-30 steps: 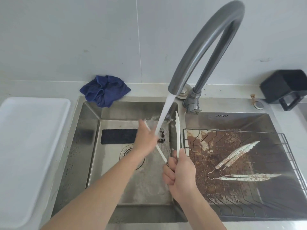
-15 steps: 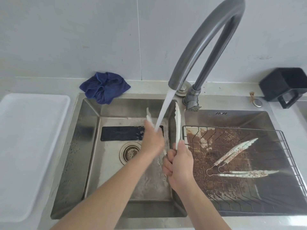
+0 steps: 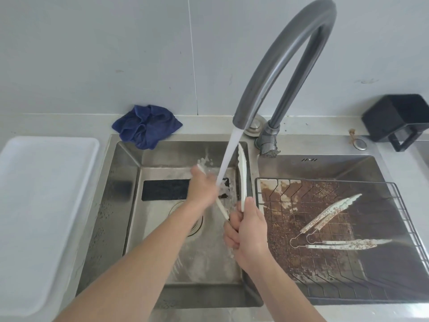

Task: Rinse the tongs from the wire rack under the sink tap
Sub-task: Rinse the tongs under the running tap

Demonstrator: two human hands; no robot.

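My right hand [image 3: 247,231] grips the joined end of the white tongs [image 3: 242,175], with my fingers curled tight around it. The tongs are spread open like a V over the left bowl of the sink [image 3: 120,205]. One arm of the tongs points up and away from me, just to the right of the water. My left hand [image 3: 202,188] is wrapped around the other arm, with my fingers curled on it, and the tip of that arm pokes out past my hand. That hand looks blurry. The water [image 3: 228,156] comes down from the big gray tap [image 3: 278,59] and lands right by my left hand, between the two arms of the tongs. There is splashing and white foam on the bottom of the bowl. A round drain [image 3: 196,225] peeks out from under my left arm, and a dark flat patch [image 3: 164,189] sits just behind it. Over the right bowl is a black wire rack [image 3: 399,217], and the bowl under it is covered in brown specks. Two more pairs of tongs [image 3: 332,212] lie on the rack, dirty with the same brown specks. Their looped ends are close together and their tips point out to the right. A blue cloth [image 3: 146,126] is bunched up on the back edge of the sink. A white tray [image 3: 44,217] sits on the counter to the left. A black box with a handle [image 3: 399,119] stands at the far right.
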